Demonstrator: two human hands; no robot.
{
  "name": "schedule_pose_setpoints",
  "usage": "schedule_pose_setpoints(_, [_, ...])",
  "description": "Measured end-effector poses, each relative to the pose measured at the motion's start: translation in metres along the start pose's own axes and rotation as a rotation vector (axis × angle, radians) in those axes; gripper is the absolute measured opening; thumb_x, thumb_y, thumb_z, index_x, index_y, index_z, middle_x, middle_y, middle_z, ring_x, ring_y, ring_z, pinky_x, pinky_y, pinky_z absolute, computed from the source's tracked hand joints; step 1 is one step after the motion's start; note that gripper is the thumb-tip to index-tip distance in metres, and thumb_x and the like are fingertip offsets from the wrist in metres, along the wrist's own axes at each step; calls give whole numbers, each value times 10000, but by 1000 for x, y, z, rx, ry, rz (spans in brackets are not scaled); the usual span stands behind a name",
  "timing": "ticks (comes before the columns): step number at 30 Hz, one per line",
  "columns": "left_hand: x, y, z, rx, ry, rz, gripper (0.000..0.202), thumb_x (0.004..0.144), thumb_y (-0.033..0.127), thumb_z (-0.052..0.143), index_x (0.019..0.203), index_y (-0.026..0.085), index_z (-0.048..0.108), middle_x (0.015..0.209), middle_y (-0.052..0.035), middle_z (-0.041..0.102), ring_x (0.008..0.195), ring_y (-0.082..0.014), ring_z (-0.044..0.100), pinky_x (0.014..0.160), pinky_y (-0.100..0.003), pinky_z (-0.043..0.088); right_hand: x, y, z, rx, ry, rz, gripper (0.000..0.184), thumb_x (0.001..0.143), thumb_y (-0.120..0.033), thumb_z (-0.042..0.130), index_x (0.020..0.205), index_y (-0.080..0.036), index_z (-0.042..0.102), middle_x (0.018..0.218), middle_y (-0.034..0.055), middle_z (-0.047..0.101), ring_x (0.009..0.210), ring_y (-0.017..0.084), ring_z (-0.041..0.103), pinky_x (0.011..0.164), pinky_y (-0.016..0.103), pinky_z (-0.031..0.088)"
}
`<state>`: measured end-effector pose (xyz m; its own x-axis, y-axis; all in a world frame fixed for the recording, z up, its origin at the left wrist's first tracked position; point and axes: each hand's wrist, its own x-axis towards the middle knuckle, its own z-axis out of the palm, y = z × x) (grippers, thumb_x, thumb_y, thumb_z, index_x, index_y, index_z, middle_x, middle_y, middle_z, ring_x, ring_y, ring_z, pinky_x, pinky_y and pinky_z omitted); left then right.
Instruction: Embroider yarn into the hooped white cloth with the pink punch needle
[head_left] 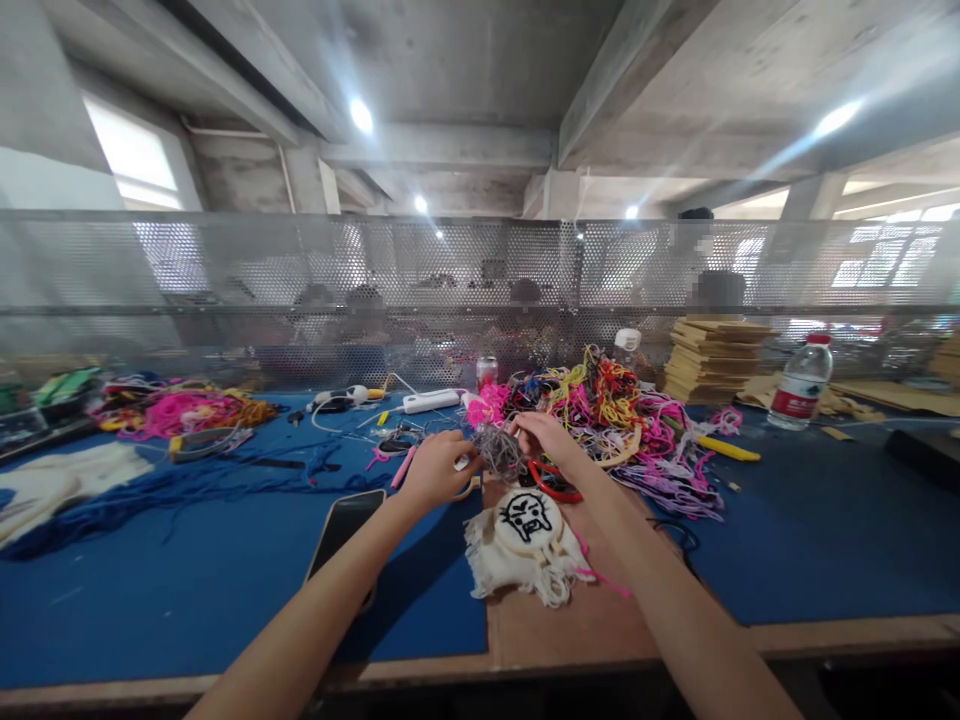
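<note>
A tangled bunch of grey yarn (498,453) lies between my two hands. My left hand (439,468) is closed at its left side, fingers curled over the strands, with a small white bit at the thumb. From the right, my right hand (547,441) pinches the same yarn. Just below is an embroidery hoop with white cloth (486,560) bearing a black stitched face (527,516). A red-handled tool (553,488), its kind partly hidden, rests under my right wrist. Beside my left forearm lies a dark phone (349,530).
A large heap of coloured yarn (600,410) spreads behind my right hand. Another yarn pile (184,412) and blue strands (150,495) lie left. A power strip (431,401), a can (487,372), a water bottle (802,385) and stacked brown packets (709,360) stand before a perforated screen (450,265).
</note>
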<state>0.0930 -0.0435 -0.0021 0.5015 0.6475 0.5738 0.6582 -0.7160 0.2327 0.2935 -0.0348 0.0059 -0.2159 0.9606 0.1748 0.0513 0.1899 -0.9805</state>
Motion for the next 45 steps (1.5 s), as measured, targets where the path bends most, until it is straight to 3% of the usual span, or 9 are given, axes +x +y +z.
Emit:
schedule_pose_setpoints(11, [2, 2, -7, -4, 213, 72, 192, 792, 330, 524, 705, 200, 636, 666, -24, 501, 682, -162, 445, 675, -276, 306, 3, 9, -4, -141, 38, 135, 223, 750, -200, 420, 547, -154, 498, 361, -51, 453, 342, 64, 408, 375, 170, 310])
schedule_pose_setpoints(18, [1, 10, -11, 30, 284, 75, 234, 817, 341, 490, 718, 176, 624, 678, -15, 491, 696, -148, 451, 685, -278, 351, 6, 20, -5, -184, -4, 114, 161, 729, -197, 470, 591, -158, 546, 434, -37, 520, 405, 84, 483, 435, 193, 380])
schedule_pose_setpoints(23, [1, 12, -12, -68, 318, 16, 232, 817, 334, 497, 707, 166, 614, 653, -5, 465, 684, -140, 450, 669, -268, 358, 11, 28, -4, -200, 8, 30, 94, 684, -155, 539, 740, -155, 615, 701, 11, 647, 678, 133, 592, 681, 268, 460])
schedule_pose_setpoints(26, [2, 13, -12, -112, 323, -22, 235, 818, 334, 496, 701, 168, 614, 638, 1, 450, 676, -138, 450, 655, -262, 357, 9, 26, 1, -178, -7, -56, 283, 666, -114, 571, 938, -185, 610, 996, 26, 636, 944, 146, 564, 875, 300, 407])
schedule_pose_setpoints(29, [2, 14, -13, -146, 322, -52, 237, 813, 335, 502, 695, 165, 618, 633, 1, 452, 668, -137, 450, 643, -258, 357, 2, 21, 12, -62, -129, -163, 344, 685, -180, 617, 1026, -205, 580, 1124, 41, 581, 1051, 158, 517, 948, 336, 360])
schedule_pose_setpoints(32, [2, 15, -13, -170, 310, -73, 236, 811, 327, 505, 691, 161, 623, 633, -3, 461, 660, -135, 450, 627, -253, 355, -4, 16, 24, 134, -297, -210, 400, 686, -271, 658, 1068, -218, 555, 1115, 42, 577, 1027, 154, 529, 937, 328, 368])
schedule_pose_setpoints(35, [2, 15, -13, -176, 306, -73, 233, 807, 323, 509, 685, 163, 627, 632, -4, 472, 658, -135, 454, 617, -248, 357, -7, 15, 29, 265, -347, -186, 399, 680, -315, 675, 1049, -218, 557, 970, 22, 614, 881, 125, 575, 854, 288, 412])
schedule_pose_setpoints(40, [2, 15, -14, -175, 306, -73, 243, 807, 332, 507, 680, 161, 624, 623, -5, 479, 641, -132, 453, 602, -242, 359, -5, 16, 25, 185, -250, -109, 287, 698, -364, 651, 906, -170, 612, 686, -24, 564, 583, 67, 505, 586, 203, 401])
schedule_pose_setpoints(45, [3, 15, -13, -186, 271, -81, 249, 816, 342, 491, 692, 164, 613, 646, -11, 502, 646, -136, 466, 599, -244, 366, -1, 15, 17, 120, -140, -129, 281, 677, -385, 648, 847, -163, 614, 670, -27, 550, 570, 70, 475, 588, 213, 386])
